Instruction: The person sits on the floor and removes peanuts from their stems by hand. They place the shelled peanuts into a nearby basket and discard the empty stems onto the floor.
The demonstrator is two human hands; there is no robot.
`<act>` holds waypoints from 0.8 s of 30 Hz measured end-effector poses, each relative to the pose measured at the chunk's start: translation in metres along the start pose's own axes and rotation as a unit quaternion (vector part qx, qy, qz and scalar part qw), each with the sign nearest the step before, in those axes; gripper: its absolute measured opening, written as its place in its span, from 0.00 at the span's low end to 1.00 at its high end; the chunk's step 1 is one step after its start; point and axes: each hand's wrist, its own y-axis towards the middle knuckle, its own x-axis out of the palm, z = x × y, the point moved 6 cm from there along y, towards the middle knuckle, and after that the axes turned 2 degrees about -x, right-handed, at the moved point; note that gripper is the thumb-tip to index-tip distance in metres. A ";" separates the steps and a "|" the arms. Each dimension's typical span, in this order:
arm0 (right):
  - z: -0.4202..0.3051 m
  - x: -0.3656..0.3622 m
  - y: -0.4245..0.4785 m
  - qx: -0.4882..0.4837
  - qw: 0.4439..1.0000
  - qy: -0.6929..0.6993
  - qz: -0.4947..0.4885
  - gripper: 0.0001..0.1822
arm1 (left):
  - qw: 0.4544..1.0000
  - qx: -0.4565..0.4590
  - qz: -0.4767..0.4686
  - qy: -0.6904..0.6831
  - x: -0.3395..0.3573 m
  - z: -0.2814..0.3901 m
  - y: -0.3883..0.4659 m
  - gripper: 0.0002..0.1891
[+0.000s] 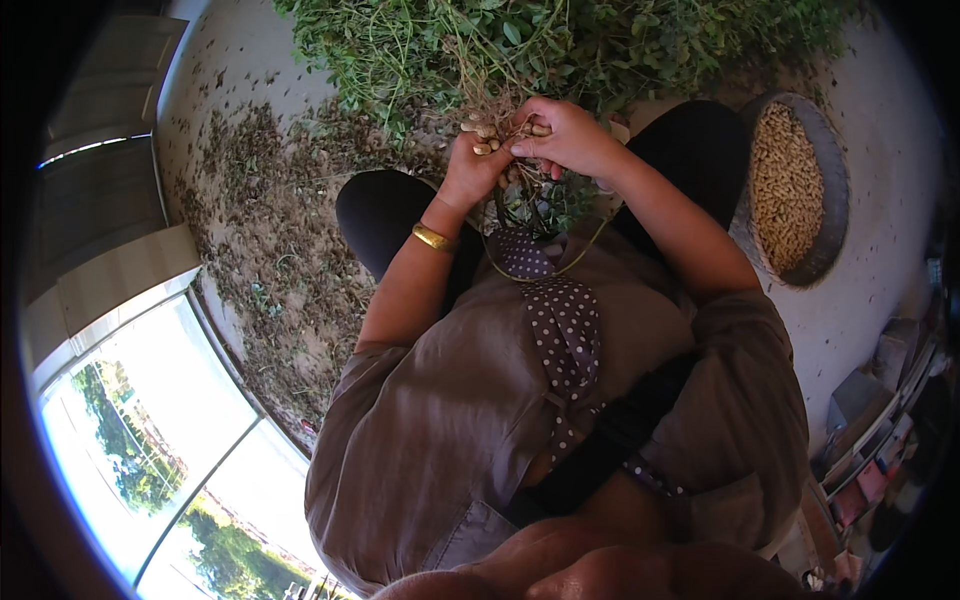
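Note:
Between my two hands is the root end of a peanut plant, with tangled roots (pixel 491 112) and pale pods clinging to it. My left hand (pixel 472 166), below a gold bangle (pixel 433 237), grips several peanut pods (pixel 484 142) and roots. Close against it, my right hand (pixel 566 139) has its thumb and fingers closed around roots with a peanut pod (pixel 538 130) showing at the fingers. Stems and leaves (pixel 566 202) hang below the hands, over my lap. Part of the right fingers is hidden behind the roots.
A heap of green peanut plants (pixel 600 45) lies ahead on the floor. To the right stands a round dark tub (pixel 832 187) holding many picked peanuts (pixel 784 187). Soil and leaf litter (pixel 277 232) cover the floor at left, near a bright window (pixel 157 435). Shelves with boxes (pixel 862 450) stand at lower right.

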 end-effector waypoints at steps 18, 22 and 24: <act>0.024 0.010 -0.013 -0.010 0.914 0.392 -0.107 0.06 | 0.984 -0.096 -0.120 -0.095 0.008 0.000 -0.011 0.10; 0.020 0.003 -0.018 0.055 0.955 0.286 -0.051 0.09 | 0.992 -0.037 -0.117 -0.029 0.014 0.012 -0.013 0.11; 0.021 0.001 -0.016 0.053 0.982 0.179 -0.022 0.11 | 0.994 0.010 -0.110 -0.020 0.020 0.015 -0.012 0.12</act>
